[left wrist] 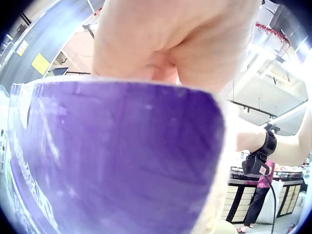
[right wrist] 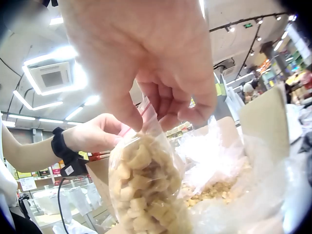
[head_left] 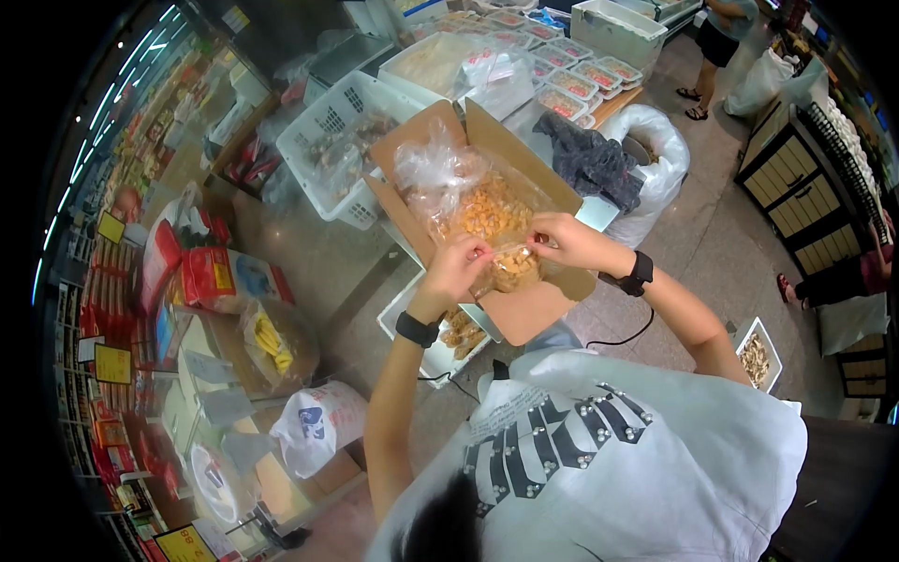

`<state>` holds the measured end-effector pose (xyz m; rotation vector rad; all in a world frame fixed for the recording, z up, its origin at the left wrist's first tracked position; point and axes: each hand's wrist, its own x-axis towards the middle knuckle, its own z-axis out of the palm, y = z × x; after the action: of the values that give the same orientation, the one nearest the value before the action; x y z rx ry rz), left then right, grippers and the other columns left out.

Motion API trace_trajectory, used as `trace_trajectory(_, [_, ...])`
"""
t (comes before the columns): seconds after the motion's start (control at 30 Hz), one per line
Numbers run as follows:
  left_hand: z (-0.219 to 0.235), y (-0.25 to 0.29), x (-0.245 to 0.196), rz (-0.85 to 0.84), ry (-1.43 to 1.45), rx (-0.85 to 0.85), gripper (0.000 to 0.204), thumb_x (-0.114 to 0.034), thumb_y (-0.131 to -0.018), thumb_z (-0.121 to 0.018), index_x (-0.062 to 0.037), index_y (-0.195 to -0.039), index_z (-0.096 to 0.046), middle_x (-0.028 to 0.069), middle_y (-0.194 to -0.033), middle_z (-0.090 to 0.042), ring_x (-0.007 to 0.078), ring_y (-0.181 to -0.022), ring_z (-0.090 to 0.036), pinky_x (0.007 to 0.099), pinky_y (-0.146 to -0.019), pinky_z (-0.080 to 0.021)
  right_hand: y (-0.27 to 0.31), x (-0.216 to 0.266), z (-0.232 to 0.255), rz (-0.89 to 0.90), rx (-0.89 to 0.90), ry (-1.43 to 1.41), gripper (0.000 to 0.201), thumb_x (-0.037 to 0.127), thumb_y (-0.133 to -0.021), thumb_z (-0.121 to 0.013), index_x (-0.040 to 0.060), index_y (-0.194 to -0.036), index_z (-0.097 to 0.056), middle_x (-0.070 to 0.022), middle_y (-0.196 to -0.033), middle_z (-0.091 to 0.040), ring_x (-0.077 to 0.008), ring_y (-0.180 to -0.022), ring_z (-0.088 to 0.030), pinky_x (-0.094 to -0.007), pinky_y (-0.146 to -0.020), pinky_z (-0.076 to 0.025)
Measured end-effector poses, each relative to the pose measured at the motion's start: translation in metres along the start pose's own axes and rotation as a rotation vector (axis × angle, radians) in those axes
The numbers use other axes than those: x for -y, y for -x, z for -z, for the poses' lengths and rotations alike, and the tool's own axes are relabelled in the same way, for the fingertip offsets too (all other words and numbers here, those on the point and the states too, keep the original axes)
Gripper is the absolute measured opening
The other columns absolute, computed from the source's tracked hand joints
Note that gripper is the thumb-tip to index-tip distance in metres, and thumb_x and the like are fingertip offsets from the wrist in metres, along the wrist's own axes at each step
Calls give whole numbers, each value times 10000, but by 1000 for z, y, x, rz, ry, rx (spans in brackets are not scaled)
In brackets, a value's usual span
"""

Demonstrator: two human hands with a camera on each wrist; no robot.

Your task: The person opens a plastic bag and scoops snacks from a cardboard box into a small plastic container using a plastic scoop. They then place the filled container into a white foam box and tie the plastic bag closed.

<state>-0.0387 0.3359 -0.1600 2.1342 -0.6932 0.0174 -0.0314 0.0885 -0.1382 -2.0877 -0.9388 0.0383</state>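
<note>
Right now the clear zip bag (head_left: 514,268) of pale golden pieces is upright over the near end of an open cardboard box (head_left: 530,311). My left hand (head_left: 454,268) pinches one side of its top between thumb and fingers, and my right hand (head_left: 573,240) pinches the other. Behind it, a larger plastic bag (head_left: 440,173) and loose-looking pieces fill the box, whose flaps stand up around them. A white tray (head_left: 431,363) of brown food sits lower down, partly hidden by the box. Just beyond are a white crate (head_left: 298,150), a dark plastic bag (head_left: 599,164) and rows of packed trays (head_left: 567,94). Grey tiled floor (head_left: 698,225) runs off to my right, toward a slatted counter (head_left: 796,183); to my left, stocked shelves (head_left: 110,281) stand past a bag of bananas (head_left: 272,342).
</note>
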Motion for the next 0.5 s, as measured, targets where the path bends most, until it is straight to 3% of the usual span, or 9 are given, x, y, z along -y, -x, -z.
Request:
trace_trajectory(0.27, [16, 1, -4, 79, 15, 29, 124, -81, -802, -675, 16, -873, -642, 97, -787, -607, 160, -666, -558, 275, -638, -460, 1, -5, -2, 66, -30, 104, 119, 68, -836, -579, -45, -832, -540, -165, -789, -555, -323, -730, -566, -380, -644, -457])
trace_trajectory(0.5, [11, 6, -8, -36, 8, -59, 87, -53, -800, -644, 18, -820, -598, 117, -757, -575, 226, -681, -555, 310, -623, -447, -1, -8, -5, 21, -24, 38, 111, 66, -840, -570, -41, -833, -543, -152, -789, -553, -312, -733, -565, -371, -653, -458])
